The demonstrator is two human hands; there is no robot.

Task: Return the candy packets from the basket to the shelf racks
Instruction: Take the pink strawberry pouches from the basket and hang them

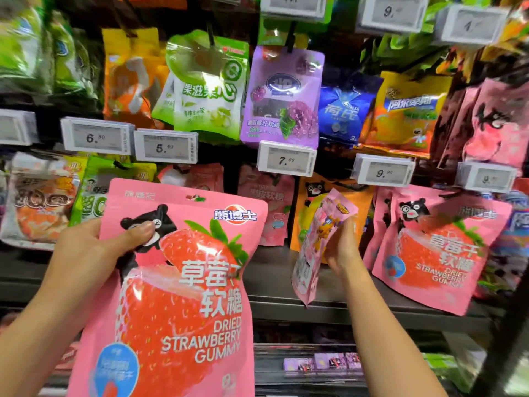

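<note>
My left hand (94,247) grips the big pink strawberry gummy pouch (177,296) upright, print facing me, thumb on its front. Right of it, my right hand (342,247) pinches a slim pink packet (317,247) edge-on, tilted, near the shelf rack (286,282).

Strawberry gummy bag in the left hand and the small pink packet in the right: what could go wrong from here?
1. The left hand pinches the dried strawberry gummy bag only at its top corner, so it could slip.
2. With the right hand occupied by the small pink packet, hooking either one may be awkward.
3. The matching strawberry bags hang at the right, among other pink packs, so a mix-up seems possible.
</note>
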